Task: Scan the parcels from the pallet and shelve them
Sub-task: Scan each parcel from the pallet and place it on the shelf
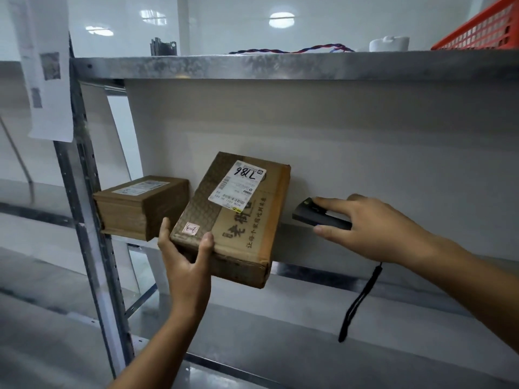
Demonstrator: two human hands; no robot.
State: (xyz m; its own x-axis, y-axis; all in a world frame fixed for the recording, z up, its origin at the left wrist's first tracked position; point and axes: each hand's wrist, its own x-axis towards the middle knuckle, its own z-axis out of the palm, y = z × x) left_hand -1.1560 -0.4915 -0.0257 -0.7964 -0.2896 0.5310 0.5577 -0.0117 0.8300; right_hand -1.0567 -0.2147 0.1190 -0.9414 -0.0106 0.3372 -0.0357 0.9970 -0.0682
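My left hand grips the near left corner of a brown cardboard parcel, which carries a white shipping label marked 786 and a small pink sticker. The parcel is tilted, its far end up over the middle shelf. My right hand holds a small black scanner just right of the parcel, forefinger lying along its top. A black wrist strap dangles from that hand. A second, smaller brown parcel with a white label sits on the shelf at the left end.
The metal rack's left upright stands beside the smaller parcel, with a printed paper sheet hanging on it. The top shelf holds a twisted red-blue cable, a white object and an orange plastic basket. A lower shelf runs below.
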